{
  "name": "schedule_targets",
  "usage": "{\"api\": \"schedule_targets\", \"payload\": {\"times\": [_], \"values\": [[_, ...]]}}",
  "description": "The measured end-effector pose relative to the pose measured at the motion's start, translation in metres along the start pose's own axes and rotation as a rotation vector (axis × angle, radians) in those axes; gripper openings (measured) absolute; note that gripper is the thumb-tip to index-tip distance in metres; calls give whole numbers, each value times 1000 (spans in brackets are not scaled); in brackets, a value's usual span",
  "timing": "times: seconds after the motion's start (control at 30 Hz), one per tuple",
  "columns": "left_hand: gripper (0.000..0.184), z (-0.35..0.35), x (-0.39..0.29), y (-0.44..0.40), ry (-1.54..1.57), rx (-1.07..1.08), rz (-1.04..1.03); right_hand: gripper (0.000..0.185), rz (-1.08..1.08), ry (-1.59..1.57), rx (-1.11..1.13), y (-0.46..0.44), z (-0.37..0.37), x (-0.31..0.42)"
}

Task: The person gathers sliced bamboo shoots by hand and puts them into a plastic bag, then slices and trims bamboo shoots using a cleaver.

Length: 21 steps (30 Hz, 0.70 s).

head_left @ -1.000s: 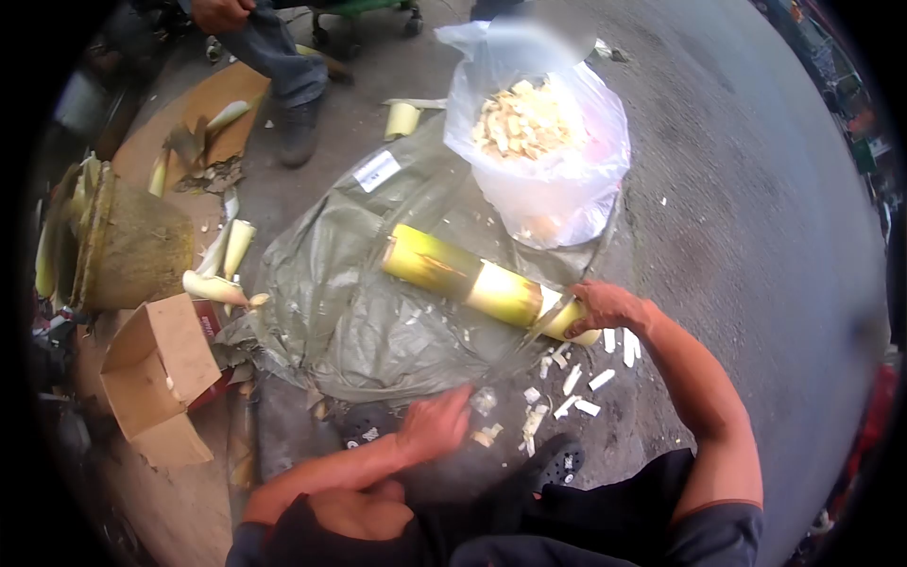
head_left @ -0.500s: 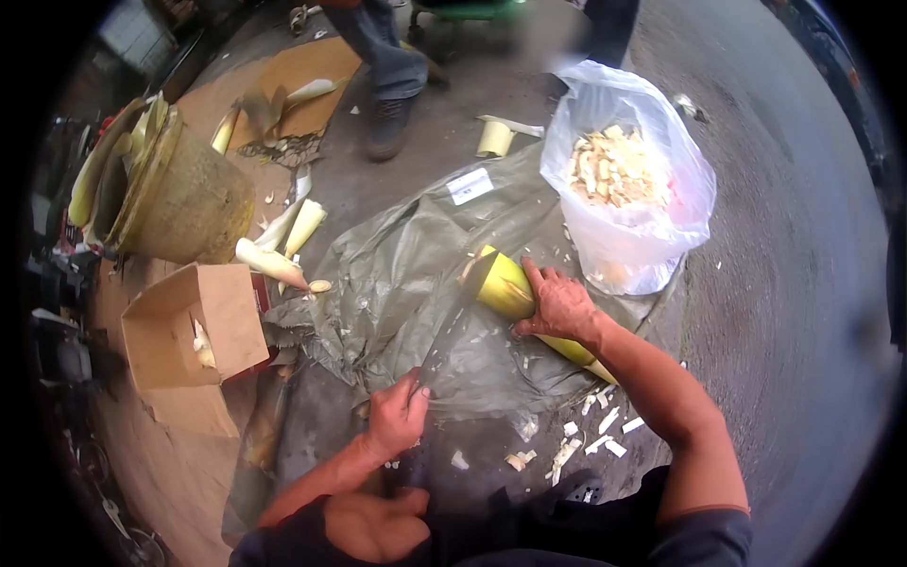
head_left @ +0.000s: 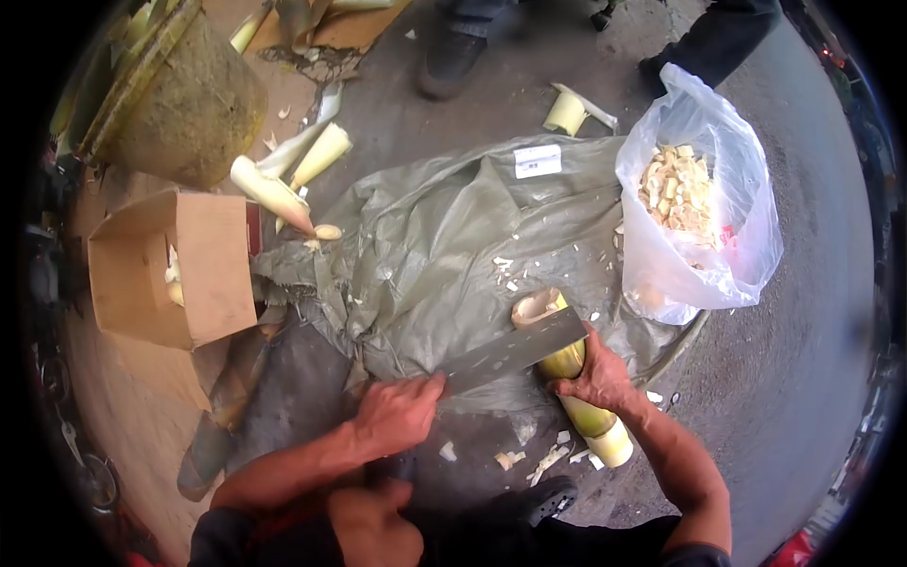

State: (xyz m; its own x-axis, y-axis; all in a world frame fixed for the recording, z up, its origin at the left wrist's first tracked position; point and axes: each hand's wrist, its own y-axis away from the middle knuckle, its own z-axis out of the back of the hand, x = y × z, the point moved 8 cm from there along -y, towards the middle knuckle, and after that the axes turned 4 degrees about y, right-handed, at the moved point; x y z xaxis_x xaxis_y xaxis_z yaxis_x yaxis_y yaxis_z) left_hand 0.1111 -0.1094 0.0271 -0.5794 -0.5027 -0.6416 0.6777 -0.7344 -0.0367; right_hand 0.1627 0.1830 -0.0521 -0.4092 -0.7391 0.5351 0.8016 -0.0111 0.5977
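Note:
My left hand (head_left: 402, 411) is closed round the handle end of a wide grey blade (head_left: 510, 352). The blade slants up to the right, its far end across the upper part of a green and pale bamboo shoot (head_left: 564, 359). My right hand (head_left: 605, 373) grips the shoot from its right side, fingers and thumb around it. The shoot's hollow-looking pale top faces up, and its cut pale end points down toward my shoe. Beneath lies a crumpled grey-green sheet (head_left: 416, 236).
A clear plastic bag (head_left: 746, 208) holds pale chopped pieces (head_left: 675, 189). At the left are an open cardboard box (head_left: 219, 269), a dirty bucket (head_left: 194, 109) and peeled husks (head_left: 269, 197). White scraps (head_left: 548, 463) lie near my shoe. Another person's legs (head_left: 458, 47) show at the top.
The shoot has turned more upright and moved nearer to me, with my right hand on it. The blade has swung down from a steep angle onto the shoot. The view has shifted.

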Motion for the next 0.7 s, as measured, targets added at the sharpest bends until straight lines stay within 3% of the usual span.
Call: {"api": "schedule_targets", "payload": {"times": [0.17,0.2,0.27,0.33,0.47,0.53,0.7], "values": [[36,-7,-4,-12,-40,121,5,104,90,-9,-104,-14,-5,-3],[35,-7,-6,-14,-50,116,-7,110,53,-203,-115,-20,-12,-10],[32,-6,-7,-18,-74,106,-29,98,-213,-1251,35,-35,-43,-26],[32,-6,-7,-21,-83,108,-41,83,-258,-1563,61,-39,-53,-28],[33,-10,-4,-31,-93,146,-43,52,106,-701,-132,-35,-28,-21],[33,-9,-5,-35,-112,143,-56,49,145,-469,-131,-33,-24,-14],[33,-11,-2,-43,-143,166,-50,69,11,-467,-65,-32,-7,20]]}}
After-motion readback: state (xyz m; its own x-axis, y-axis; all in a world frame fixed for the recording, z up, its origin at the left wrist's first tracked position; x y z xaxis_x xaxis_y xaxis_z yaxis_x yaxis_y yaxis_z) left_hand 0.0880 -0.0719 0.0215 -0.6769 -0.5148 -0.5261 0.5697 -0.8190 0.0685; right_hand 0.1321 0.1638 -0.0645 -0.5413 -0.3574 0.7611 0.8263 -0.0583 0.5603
